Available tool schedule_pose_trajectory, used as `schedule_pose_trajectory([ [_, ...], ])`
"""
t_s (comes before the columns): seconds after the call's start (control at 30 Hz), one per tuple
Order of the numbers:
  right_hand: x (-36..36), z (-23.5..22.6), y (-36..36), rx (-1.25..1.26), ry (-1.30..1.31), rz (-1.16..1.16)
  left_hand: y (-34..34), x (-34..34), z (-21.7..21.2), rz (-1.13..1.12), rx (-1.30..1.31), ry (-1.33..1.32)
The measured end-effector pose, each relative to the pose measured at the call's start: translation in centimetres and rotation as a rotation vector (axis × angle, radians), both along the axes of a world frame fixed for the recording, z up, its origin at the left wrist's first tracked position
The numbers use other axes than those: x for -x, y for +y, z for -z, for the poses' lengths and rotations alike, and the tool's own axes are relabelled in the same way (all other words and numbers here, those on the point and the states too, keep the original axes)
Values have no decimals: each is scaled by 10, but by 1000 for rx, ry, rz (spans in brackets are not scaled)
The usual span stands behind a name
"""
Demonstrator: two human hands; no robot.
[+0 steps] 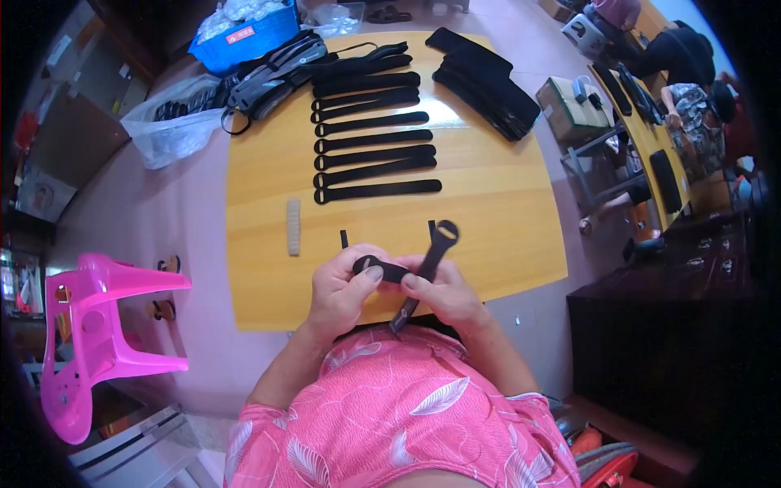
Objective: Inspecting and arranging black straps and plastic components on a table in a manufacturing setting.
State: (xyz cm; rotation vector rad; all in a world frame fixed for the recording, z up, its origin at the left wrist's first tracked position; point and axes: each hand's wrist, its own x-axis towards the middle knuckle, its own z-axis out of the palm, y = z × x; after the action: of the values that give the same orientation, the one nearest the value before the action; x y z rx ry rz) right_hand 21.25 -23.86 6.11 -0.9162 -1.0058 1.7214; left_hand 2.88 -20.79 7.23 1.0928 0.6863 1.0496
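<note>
Over the near edge of the table, my left hand (335, 286) pinches one end of a short black strap piece (390, 274). My right hand (452, 294) grips its other end, along with a black cable strap (429, 259) whose slotted round head points up and whose tail hangs toward my lap. Whether the two pieces are one strap, I cannot tell. Beyond my hands, several black straps (378, 191) lie crosswise in a column on the table, slotted heads to the left. Two dark strip ends show just past my hands.
The yellow wooden table (504, 220) holds a beige ribbed strip (293, 228), stacked black sheets (486, 85) and a grey-black bag (277, 77). Left stand a clear plastic bag (171, 134), a blue basket (248, 37) and a pink stool (106, 325). Other people sit at a table (643, 154) far right.
</note>
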Motion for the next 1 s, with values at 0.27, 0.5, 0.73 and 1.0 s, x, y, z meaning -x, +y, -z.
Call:
schedule_pose_trajectory([
  [0.27, -36, -12, 20, -26, 151, 587, 3, 6, -2, -147, 46, -11],
  [0.5, -156, -19, 29, 18, 186, 1078, 13, 15, -17, -195, -10, 40],
  [0.73, -135, -65, 2, -240, -632, 699, 13, 32, -36, -162, -147, 329],
  [1.0, -52, -44, 34, -480, -733, -106, 20, 22, -35, -236, -375, 478],
])
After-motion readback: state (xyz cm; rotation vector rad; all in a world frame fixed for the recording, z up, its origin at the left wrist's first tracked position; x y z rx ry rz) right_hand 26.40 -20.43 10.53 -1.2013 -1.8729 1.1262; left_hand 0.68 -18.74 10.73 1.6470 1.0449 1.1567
